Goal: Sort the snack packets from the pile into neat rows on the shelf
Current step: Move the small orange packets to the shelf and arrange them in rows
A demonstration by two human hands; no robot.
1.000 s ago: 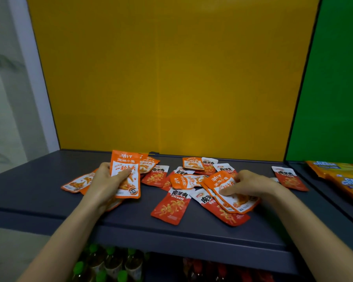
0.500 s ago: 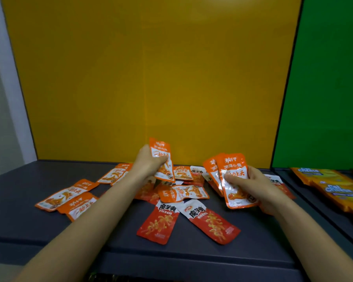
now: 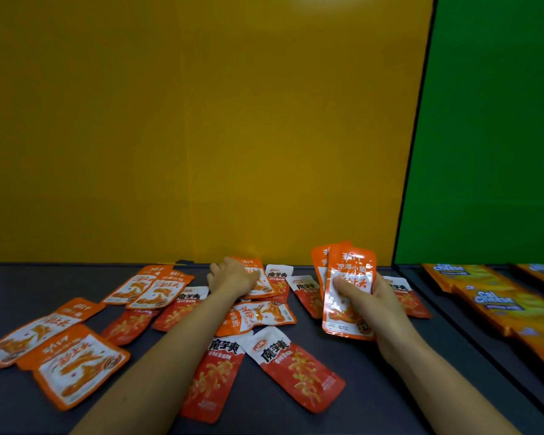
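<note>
1. Dark grey shelf (image 3: 29,284) backed by a yellow panel (image 3: 201,120); a green panel (image 3: 490,120) stands off to the right of both hands.
2. Right hand (image 3: 369,304) is closed round a fan of orange packets (image 3: 349,277), thumb pressed across the front one. The fan stands upright, lifted clear of the shelf.
3. Left hand (image 3: 231,277) reaches further back, close to the yellow panel. It holds a single orange packet (image 3: 259,282), thumb laid over its face. Whether that packet touches the shelf cannot be told.
4. Loose pile (image 3: 258,315) lies flat between and below the two hands, orange and red packets overlapping at all angles.
5. Two red packets (image 3: 299,368) lie nearer than both hands, between the forearms.
6. More orange packets (image 3: 76,365) are spread well out to the left of the left hand.
7. Yellow Cal Cheese packs (image 3: 496,302) lie beyond the right hand, on the neighbouring section.
</note>
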